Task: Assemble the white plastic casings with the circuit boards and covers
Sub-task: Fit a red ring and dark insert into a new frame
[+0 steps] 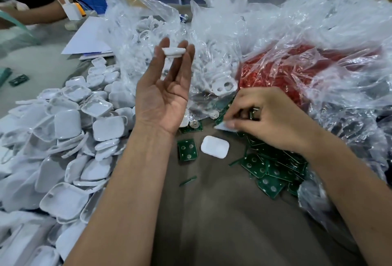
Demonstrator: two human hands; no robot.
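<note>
Casing (173, 51) sits pinched at the fingertips (189, 50) of the left hand (163, 96), palm up and raised, fingers extended and closed lightly on its two ends. Long axis of the casing runs roughly 9 to 3 o'clock, seen nearly edge-on, so which face is up cannot be told. Right hand (273, 117) is down low at about 4 o'clock from the casing, well apart from it, fingers curled together on a small pale flat piece (226, 127) at the edge of the green circuit boards (273, 170); whether it also grips a board cannot be told.

Outward: a lone white casing (214, 146) lies on the brown cloth (222, 212) between the two forearms, a single board (187, 150) just beside it at 9 o'clock. Pile of white casings (63, 149) spreads at 8 o'clock from the left hand. Clear bag of white covers (148, 32) lies at 12 o'clock, red parts in a bag (297, 70) at 2 o'clock.

Judgement: next move is bringing the right hand's pick up toward 10 o'clock to meet the held casing; right hand is nearer the boards, left only presents.
</note>
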